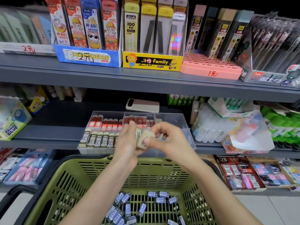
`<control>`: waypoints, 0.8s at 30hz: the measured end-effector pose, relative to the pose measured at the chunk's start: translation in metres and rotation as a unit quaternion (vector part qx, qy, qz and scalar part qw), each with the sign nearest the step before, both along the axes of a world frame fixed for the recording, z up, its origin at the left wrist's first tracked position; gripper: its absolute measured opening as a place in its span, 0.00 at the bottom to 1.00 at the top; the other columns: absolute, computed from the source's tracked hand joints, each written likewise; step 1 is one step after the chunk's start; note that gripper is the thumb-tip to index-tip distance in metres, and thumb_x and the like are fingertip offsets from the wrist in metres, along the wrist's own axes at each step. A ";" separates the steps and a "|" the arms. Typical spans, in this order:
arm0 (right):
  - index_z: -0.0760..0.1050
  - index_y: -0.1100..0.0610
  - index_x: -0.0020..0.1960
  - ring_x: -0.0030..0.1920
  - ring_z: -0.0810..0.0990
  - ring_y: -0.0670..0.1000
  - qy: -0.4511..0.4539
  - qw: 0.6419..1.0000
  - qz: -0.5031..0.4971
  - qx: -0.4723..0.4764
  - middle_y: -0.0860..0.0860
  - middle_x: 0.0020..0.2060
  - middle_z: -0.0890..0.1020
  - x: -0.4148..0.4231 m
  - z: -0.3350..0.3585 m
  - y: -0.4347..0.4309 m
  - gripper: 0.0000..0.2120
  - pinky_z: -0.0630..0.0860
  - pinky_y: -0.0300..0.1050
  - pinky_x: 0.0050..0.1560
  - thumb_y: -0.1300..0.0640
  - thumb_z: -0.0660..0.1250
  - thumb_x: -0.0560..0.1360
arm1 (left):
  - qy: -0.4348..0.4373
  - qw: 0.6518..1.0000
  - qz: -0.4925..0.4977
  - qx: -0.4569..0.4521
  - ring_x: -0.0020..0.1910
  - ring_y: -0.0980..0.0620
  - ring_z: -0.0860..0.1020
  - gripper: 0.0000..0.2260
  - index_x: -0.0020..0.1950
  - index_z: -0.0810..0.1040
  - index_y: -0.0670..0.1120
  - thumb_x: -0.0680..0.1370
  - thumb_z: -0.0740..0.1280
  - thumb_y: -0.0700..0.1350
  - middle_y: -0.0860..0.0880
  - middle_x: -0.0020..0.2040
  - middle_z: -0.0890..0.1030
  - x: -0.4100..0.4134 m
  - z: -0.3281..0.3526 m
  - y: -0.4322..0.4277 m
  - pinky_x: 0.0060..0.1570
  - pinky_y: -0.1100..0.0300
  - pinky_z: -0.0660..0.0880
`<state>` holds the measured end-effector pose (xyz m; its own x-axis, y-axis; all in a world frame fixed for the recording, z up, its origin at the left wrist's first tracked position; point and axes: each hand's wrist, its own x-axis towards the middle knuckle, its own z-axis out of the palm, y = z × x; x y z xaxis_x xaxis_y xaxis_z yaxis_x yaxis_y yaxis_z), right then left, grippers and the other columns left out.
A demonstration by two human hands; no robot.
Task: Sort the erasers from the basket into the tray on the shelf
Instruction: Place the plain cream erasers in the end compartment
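Below both wrists stands a green slotted basket (68, 172); loose blue-sleeved erasers (128, 207) lie scattered on its floor, under the forearms. Just beyond the hands, on the shelf (56, 133), sits a clear compartmented tray (178, 120). Its near compartment, on the left hand's side, holds a row of upright 2B erasers (97, 140) in dark sleeves. The compartment behind that holds red-sleeved erasers (105, 122), and the far middle compartment, directly past the fingertips, holds small red-wrapped erasers (139, 120). The hands meet in front of the tray and above the basket's far rim. The left hand (126, 145) has its fingers curled round a white-sleeved eraser (138, 133) that stands upright against its palm. The right hand (170, 140) pinches a cream eraser (146, 135) between thumb and curled fingers, just beside the other eraser; motion blur hides whether the two erasers touch. Farther back than the tray lies a smartphone (142, 105), face down. Out past the right hand stand clear glue bottles (209, 127).
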<state>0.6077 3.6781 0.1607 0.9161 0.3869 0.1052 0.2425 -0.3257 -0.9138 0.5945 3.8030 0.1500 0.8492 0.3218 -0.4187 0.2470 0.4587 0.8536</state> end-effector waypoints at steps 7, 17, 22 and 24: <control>0.79 0.58 0.56 0.49 0.80 0.53 -0.064 0.960 -0.242 -0.128 0.54 0.47 0.83 0.085 -0.025 -0.043 0.14 0.76 0.50 0.53 0.60 0.71 0.71 | 0.012 0.996 -0.041 -0.079 0.31 0.52 0.71 0.13 0.48 0.76 0.42 0.82 0.59 0.50 0.45 0.38 0.73 -0.008 0.004 0.019 0.21 0.66 0.66; 0.80 0.40 0.51 0.62 0.70 0.57 -0.117 0.890 -0.156 -0.412 0.44 0.54 0.82 0.115 -0.057 -0.034 0.09 0.61 0.50 0.63 0.46 0.61 0.76 | -0.033 0.984 -0.156 -0.084 0.46 0.42 0.82 0.15 0.56 0.77 0.43 0.72 0.67 0.31 0.39 0.55 0.77 -0.010 -0.001 0.036 0.36 0.59 0.79; 0.75 0.38 0.59 0.66 0.68 0.53 -0.100 0.887 -0.103 -0.439 0.44 0.60 0.79 0.116 -0.054 -0.037 0.16 0.54 0.51 0.66 0.51 0.53 0.80 | -0.017 0.985 -0.156 -0.067 0.57 0.38 0.79 0.29 0.63 0.72 0.39 0.62 0.73 0.36 0.36 0.59 0.78 -0.008 -0.006 0.036 0.35 0.62 0.78; 0.72 0.40 0.64 0.65 0.68 0.54 -0.126 0.865 -0.115 -0.472 0.47 0.60 0.79 0.111 -0.051 -0.038 0.17 0.56 0.50 0.65 0.52 0.52 0.80 | -0.015 0.985 -0.154 -0.075 0.58 0.38 0.78 0.31 0.63 0.72 0.37 0.61 0.74 0.37 0.36 0.58 0.79 -0.008 -0.005 0.035 0.34 0.62 0.77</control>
